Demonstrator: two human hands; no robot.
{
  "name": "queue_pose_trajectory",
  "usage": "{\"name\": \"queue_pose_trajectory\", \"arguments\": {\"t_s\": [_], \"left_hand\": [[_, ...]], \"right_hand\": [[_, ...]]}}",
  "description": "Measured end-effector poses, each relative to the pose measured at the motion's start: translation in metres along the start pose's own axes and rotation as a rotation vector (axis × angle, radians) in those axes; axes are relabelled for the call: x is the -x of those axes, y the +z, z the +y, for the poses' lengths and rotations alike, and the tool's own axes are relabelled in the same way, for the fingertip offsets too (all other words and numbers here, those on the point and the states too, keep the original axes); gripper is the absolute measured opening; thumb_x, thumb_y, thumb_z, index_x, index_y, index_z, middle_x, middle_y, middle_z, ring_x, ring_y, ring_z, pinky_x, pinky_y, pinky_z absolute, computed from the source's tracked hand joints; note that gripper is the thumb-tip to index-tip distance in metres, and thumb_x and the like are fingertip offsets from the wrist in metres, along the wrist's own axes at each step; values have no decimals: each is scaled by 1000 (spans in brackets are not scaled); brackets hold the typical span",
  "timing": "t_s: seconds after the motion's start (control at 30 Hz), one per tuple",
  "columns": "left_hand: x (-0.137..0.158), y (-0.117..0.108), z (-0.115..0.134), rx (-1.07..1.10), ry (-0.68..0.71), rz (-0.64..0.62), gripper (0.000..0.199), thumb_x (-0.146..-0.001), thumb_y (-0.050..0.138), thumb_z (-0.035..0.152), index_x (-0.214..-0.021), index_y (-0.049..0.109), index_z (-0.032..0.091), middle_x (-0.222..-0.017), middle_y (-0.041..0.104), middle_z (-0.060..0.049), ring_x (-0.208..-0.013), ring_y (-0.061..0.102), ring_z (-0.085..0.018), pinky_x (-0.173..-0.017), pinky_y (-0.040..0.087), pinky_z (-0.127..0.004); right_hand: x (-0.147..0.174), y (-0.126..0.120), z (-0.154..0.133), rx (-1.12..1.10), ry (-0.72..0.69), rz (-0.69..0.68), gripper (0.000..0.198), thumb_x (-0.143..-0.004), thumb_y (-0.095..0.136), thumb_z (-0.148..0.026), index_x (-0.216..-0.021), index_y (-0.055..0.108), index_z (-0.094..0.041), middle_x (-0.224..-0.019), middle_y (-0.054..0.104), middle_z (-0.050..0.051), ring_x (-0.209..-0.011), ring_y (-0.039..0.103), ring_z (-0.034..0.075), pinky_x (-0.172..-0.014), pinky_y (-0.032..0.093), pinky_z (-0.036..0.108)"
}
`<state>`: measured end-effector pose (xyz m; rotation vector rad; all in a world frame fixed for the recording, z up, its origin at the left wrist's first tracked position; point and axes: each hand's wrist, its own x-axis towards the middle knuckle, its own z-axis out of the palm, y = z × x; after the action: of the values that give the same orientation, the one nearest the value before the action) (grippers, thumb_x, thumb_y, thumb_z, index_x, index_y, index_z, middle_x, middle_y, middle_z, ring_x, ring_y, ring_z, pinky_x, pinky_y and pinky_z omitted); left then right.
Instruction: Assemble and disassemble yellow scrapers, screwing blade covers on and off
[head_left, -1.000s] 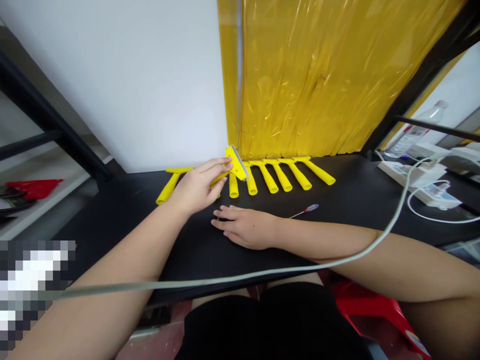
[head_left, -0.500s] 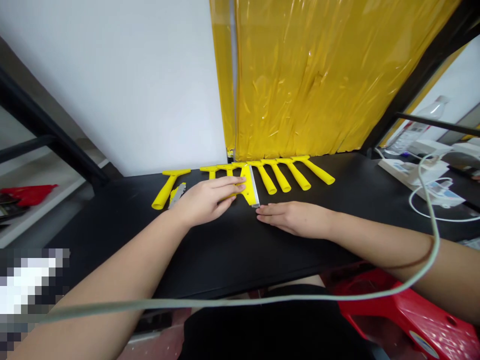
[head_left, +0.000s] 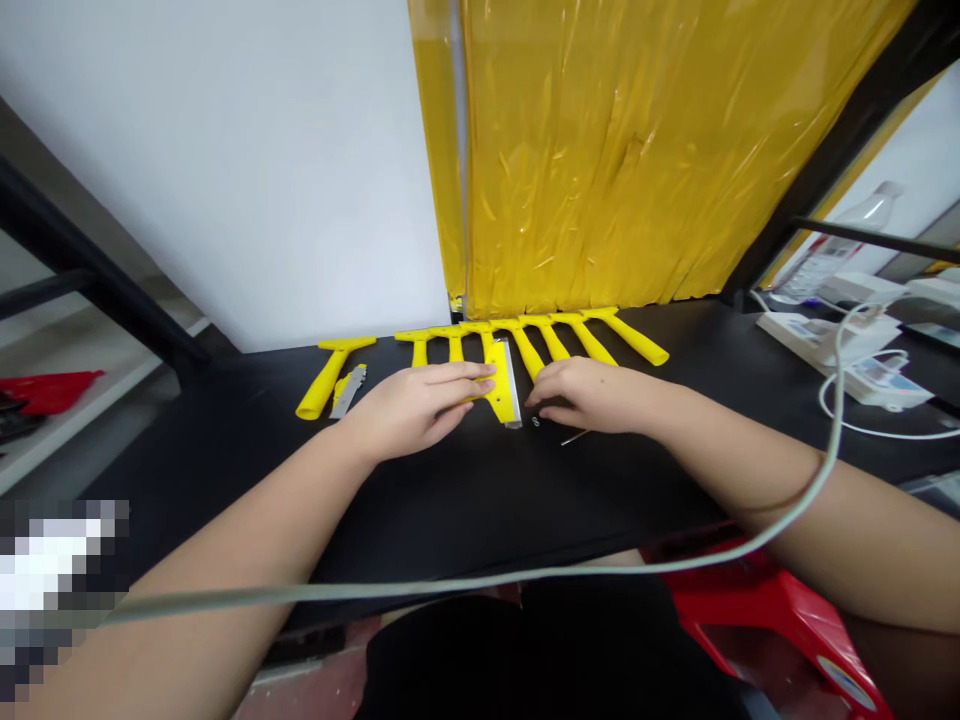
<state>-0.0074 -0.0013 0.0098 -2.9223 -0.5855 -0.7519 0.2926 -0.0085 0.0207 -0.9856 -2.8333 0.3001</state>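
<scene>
Moved since the earlier frame: my right hand [head_left: 589, 393] shifted farther across the bench [head_left: 435, 530], its fingers curled more; cannot tell whether they pinch anything. My left hand [head_left: 412, 405] grips the yellow scraper [head_left: 496, 385] low over the bench, silver blade [head_left: 512, 384] facing right, near side of the yellow handle row [head_left: 641, 342]. Small metal piece [head_left: 535, 421] just right of the blade's near end. Screwdriver shaft [head_left: 575, 438] near side of my right hand.
</scene>
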Motion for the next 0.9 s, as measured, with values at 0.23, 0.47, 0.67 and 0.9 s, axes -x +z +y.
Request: {"name": "queue_pose_trajectory", "arguments": {"t_s": [0.23,0.47,0.67,0.9], "left_hand": [[0,2,-2,14,11,-3,34,-101,57,17,-133,69,21,-147,66,-7,-130,68,-21,-111,58,-38],[0,2,-2,2,13,-13,35,-101,57,16,-133,69,22,-147,66,-6,-129,68,-21,-110,59,-36],[-1,4,1,-12,12,-14,35,-101,57,16,-133,70,24,-145,68,-6,-125,71,-20,-106,60,-35],[-6,5,12,-119,50,-57,33,-103,54,19,-132,69,24,-140,67,-7,-105,75,-18,-82,63,-29]], "right_hand": [[-24,7,-5,54,114,-182,25,-85,68,-7,-99,83,-20,-92,79,6,-84,72,21,-78,50,31],[-29,-1,-9,-11,205,-226,18,-80,66,-7,-86,77,-20,-84,76,2,-72,65,17,-65,44,29],[-8,-7,6,-246,120,43,8,-87,67,-14,-86,73,-20,-79,68,2,-69,59,15,-66,44,29],[-21,13,17,-658,42,527,13,-86,78,-33,-88,74,-21,-103,69,7,-96,66,22,-85,53,37]]}}
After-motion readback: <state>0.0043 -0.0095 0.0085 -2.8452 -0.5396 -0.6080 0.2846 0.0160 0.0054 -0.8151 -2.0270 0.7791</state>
